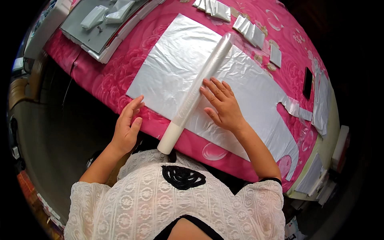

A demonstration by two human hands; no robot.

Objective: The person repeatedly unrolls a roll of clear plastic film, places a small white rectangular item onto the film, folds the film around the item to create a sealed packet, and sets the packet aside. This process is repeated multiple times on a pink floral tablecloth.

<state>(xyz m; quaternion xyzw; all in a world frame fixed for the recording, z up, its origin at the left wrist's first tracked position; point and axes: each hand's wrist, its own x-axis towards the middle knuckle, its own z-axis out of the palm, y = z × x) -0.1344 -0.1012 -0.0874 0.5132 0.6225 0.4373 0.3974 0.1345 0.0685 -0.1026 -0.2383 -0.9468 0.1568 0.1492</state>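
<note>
A long roll of clear plastic film (191,99) lies slantwise across a stack of flat white plastic bags (160,68), its white end (171,135) jutting over the table's near edge. My right hand (222,105) rests with fingers spread, the fingertips at the roll's right side and the palm over the bags. At the near left corner of the bags is my left hand (129,126), its fingers stretched out and nothing in it. The bags' handle cutouts are on the right, near one bag's cut handle strip (296,109).
Folded packs of bags (250,31) line the far side of the pink flowered tablecloth (210,152). A black phone (307,83) lies at the right, beside more flat bags (321,104). At the far left, a grey-topped tray (96,40) carries small plastic packs (95,17).
</note>
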